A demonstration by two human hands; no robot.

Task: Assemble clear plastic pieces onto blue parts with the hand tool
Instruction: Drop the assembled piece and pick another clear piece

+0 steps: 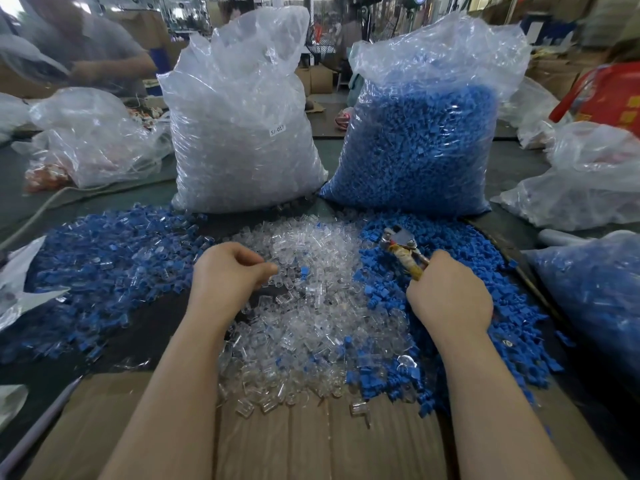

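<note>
Brown cardboard sheet [311,441] lies nearest, beyond it my left hand [228,275] pinching into loose clear plastic pieces [311,306], my right hand [450,292] fisted round the tape-wrapped metal hand tool [403,249] over scattered blue parts [467,258]; slippery pieces could spill.

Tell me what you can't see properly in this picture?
- Head view: whether the left hand pinches a clear piece; its curled fingers hide the grip.
- The taped-handle metal hand tool: its handle ends sit inside the right hand.
- The small white label on the tall bag of clear plastic pieces: too small to read surely.
</note>
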